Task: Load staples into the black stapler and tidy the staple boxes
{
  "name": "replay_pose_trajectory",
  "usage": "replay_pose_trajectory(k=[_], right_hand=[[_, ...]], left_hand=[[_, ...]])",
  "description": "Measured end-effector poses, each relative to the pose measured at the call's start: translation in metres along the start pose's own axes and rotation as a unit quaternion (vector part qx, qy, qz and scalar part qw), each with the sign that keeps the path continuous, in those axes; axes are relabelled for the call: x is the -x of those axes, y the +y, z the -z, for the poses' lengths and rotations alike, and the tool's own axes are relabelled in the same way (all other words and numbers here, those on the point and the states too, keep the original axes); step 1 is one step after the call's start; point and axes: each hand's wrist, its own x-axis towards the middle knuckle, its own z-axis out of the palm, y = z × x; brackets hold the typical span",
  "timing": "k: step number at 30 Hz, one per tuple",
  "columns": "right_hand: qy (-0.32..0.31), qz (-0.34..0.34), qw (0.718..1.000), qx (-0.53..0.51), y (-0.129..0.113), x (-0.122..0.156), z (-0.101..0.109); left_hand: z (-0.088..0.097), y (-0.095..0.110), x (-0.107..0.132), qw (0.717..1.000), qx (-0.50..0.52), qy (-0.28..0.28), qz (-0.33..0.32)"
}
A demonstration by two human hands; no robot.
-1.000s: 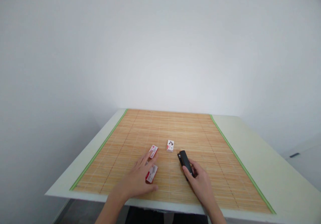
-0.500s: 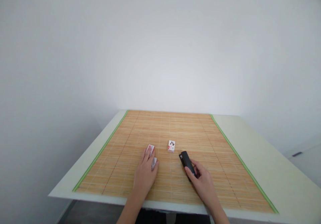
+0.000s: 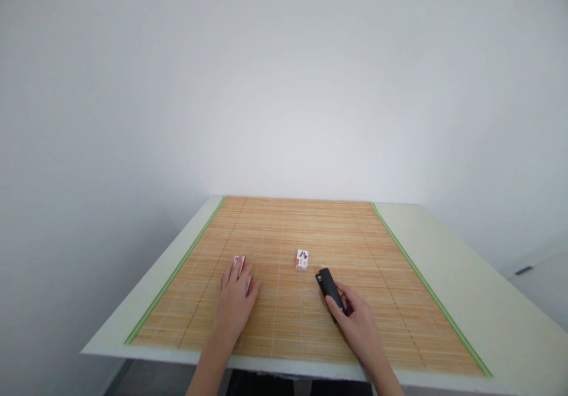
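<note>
My left hand (image 3: 234,301) lies over two small white-and-red staple boxes on the bamboo mat (image 3: 284,325), fingers spread. One staple box (image 3: 239,260) pokes out past the fingertips; the other staple box (image 3: 248,285) shows between index finger and thumb. Most of both is covered. A third staple box (image 3: 302,259), white with a dark picture and red marks, stands alone near the middle of the mat. To its lower right, my right hand (image 3: 357,319) grips a black stapler (image 3: 331,289) by its near end, thumb on one side and fingers on the other. The stapler rests at a slant on the mat.
The mat has green edging (image 3: 432,298) and covers much of a white table (image 3: 470,289). White walls (image 3: 293,88) rise behind and on both sides. The table's near edge runs below my wrists.
My left hand has slid left across the mat, and the two staple boxes under it have moved along. My right hand, the stapler and the lone staple box have stayed put.
</note>
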Motion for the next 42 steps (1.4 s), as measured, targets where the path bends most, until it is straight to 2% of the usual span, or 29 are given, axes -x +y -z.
replay_pose_trajectory(k=[2, 4, 5, 7, 9, 11, 14, 17, 22, 27, 31, 35, 37, 42], right_hand=[[-0.001, -0.001, 1.000, 0.001, 0.000, 0.000, 0.000], [-0.001, -0.004, 1.000, -0.003, 0.001, -0.001, 0.000], [0.000, -0.006, 1.000, -0.006, 0.001, -0.001, 0.000], [0.006, -0.011, 1.000, -0.009, 0.001, -0.002, 0.000], [0.012, -0.017, 1.000, -0.001, -0.001, -0.003, -0.001], [0.014, -0.021, 1.000, 0.011, -0.003, -0.004, -0.002], [0.013, -0.024, 0.999, 0.024, -0.005, -0.005, -0.003], [0.008, -0.029, 0.999, 0.037, -0.006, -0.006, -0.004], [-0.002, -0.038, 0.998, 0.054, -0.010, -0.005, -0.006], [-0.020, -0.041, 0.996, 0.073, -0.016, -0.004, -0.006], [-0.108, -0.019, 0.991, 0.078, -0.018, -0.006, 0.000], [-0.197, 0.001, 0.978, 0.073, -0.026, -0.007, 0.004], [-0.210, 0.000, 0.975, 0.079, -0.030, -0.006, 0.002], [-0.191, 0.000, 0.975, 0.110, -0.032, -0.003, -0.005]], left_hand=[[-0.003, 0.029, -0.006, 0.998, 0.054, -0.008, -0.026], [-0.011, 0.063, -0.015, 0.990, 0.105, -0.042, -0.086], [-0.016, 0.080, -0.020, 0.983, 0.112, -0.064, -0.128], [-0.027, 0.108, -0.030, 0.976, 0.105, -0.085, -0.171], [-0.038, 0.125, -0.040, 0.972, 0.081, -0.109, -0.190], [-0.044, 0.128, -0.047, 0.971, 0.066, -0.122, -0.196], [-0.041, 0.111, -0.054, 0.973, 0.052, -0.123, -0.187], [-0.026, 0.080, -0.055, 0.980, 0.029, -0.119, -0.155], [0.002, 0.024, -0.045, 0.990, 0.000, -0.107, -0.096], [0.018, -0.007, -0.034, 0.993, 0.027, -0.089, -0.069], [0.022, -0.023, -0.022, 0.996, 0.084, -0.025, -0.007], [0.009, -0.027, -0.015, 0.993, 0.093, 0.008, 0.074], [-0.002, -0.022, -0.016, 0.994, 0.078, 0.013, 0.074], [-0.019, -0.018, -0.024, 0.997, 0.042, 0.016, 0.056]])
